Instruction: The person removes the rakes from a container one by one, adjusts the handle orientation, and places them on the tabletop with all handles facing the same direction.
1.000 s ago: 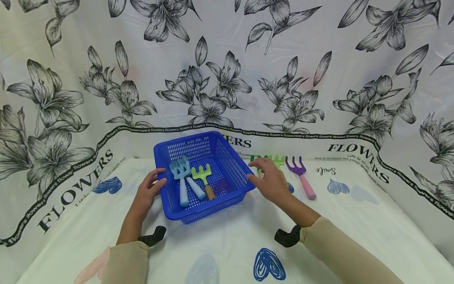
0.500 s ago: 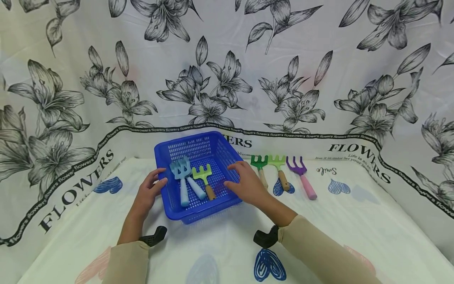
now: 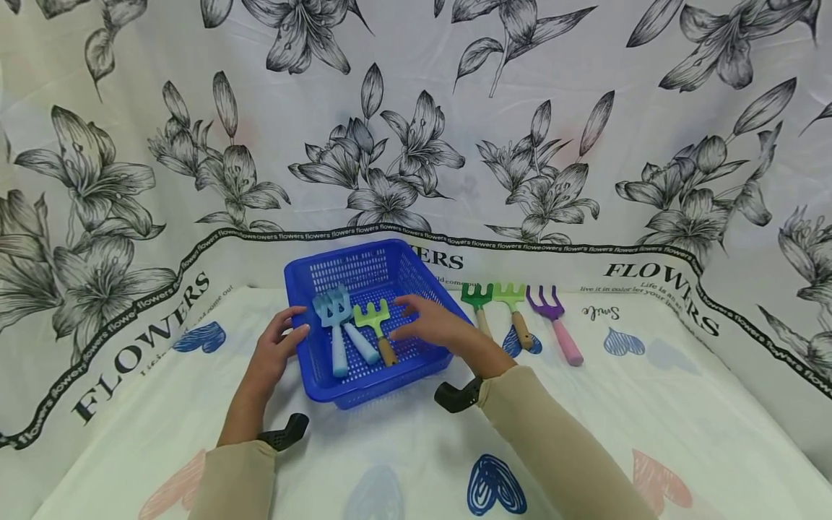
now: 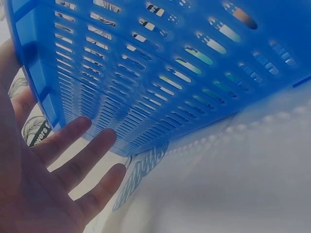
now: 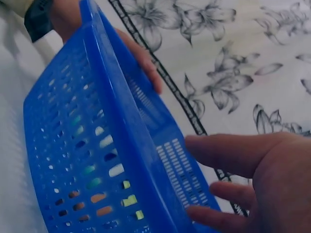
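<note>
A blue plastic basket (image 3: 328, 393) with slotted walls stands before me. My left hand (image 3: 271, 350) holds its left rim, thumb and index finger at the edge; in the left wrist view the other fingers (image 4: 90, 167) spread out beside the slotted wall. Over the basket's right side reaches my right hand (image 3: 432, 323), with nothing in its parted fingers. Those fingertips are close to a light green hand rake (image 3: 373, 318) with a wooden handle, lying inside. Left of it lie two light blue hand rakes, one with its handle (image 3: 339, 352) toward me, the other handle (image 3: 361, 343) slanting right.
Right of the basket, in a row on the white cloth (image 3: 403, 462), lie a dark green hand rake (image 3: 479, 300), another light green hand rake (image 3: 513, 297) and a purple one with a pink handle (image 3: 568, 343). A flower-print curtain (image 3: 455, 195) rises behind.
My right hand has moved left, from beside the basket's right rim to over its inside, uncovering the green hand rakes on the cloth. My left hand stays at the rim.
</note>
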`<state>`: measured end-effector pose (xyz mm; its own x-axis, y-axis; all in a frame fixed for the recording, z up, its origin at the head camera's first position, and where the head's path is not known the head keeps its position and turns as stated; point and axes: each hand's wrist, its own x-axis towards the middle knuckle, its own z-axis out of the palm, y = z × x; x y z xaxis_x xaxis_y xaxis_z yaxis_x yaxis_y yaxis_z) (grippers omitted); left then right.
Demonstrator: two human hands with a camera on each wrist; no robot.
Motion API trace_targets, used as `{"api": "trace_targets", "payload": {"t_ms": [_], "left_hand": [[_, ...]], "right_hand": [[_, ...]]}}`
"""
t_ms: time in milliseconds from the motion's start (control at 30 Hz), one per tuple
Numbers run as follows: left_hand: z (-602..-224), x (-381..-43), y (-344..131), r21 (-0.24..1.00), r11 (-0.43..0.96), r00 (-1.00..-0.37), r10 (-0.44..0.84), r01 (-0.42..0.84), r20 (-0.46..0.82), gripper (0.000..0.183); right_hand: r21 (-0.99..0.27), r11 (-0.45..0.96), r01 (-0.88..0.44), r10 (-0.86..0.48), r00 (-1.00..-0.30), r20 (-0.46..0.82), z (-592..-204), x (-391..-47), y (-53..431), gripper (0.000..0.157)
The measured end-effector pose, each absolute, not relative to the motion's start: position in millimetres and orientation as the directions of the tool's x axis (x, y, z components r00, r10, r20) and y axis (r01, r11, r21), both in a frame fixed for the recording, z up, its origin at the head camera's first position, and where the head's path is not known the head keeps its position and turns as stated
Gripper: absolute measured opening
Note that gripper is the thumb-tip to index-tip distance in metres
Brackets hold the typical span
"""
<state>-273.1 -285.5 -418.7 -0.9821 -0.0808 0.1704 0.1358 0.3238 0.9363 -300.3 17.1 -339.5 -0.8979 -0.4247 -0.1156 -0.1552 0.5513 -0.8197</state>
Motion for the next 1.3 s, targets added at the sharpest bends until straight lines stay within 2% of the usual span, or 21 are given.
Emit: {"api": "trace_targets", "payload": {"t_ms": [200, 367, 600, 700, 867, 1167, 1300], "left_hand": [[-417, -272, -284, 0.94, 0.314, -0.982, -0.085, 0.133, 0.167, 0.056], [-415, -270, -282, 0.941, 0.309, -0.982, -0.083, 0.138, 0.171, 0.056], [-414, -272, -284, 0.946, 0.295, -0.984, -0.075, 0.133, 0.161, 0.057], [-415, -272, -284, 0.949, 0.286, -0.985, -0.071, 0.13, 0.157, 0.057], [-417, -272, -284, 0.951, 0.279, -0.984, -0.075, 0.133, 0.16, 0.055], [-421, -272, -284, 0.945, 0.281, -0.979, -0.065, 0.167, 0.192, 0.054], [-422, -272, -285, 0.942, 0.29, -0.979, -0.066, 0.167, 0.194, 0.054]], "right_hand": [[-0.852, 0.5, -0.155, -0.546, -0.82, -0.171, -347, -312, 8, 0.061], [-0.838, 0.528, -0.137, -0.605, -0.753, -0.258, -351, -316, 3, 0.057], [-0.781, 0.605, -0.157, -0.645, -0.672, -0.365, -352, -318, 2, 0.067], [-0.766, 0.627, -0.146, -0.643, -0.652, -0.402, -353, -320, 1, 0.066], [-0.754, 0.641, -0.143, -0.637, -0.646, -0.419, -354, -322, 1, 0.065], [-0.676, 0.69, -0.259, -0.582, -0.754, -0.304, -356, -321, -1, 0.058], [-0.664, 0.685, -0.301, -0.633, -0.698, -0.336, -357, -320, -3, 0.059]]}}
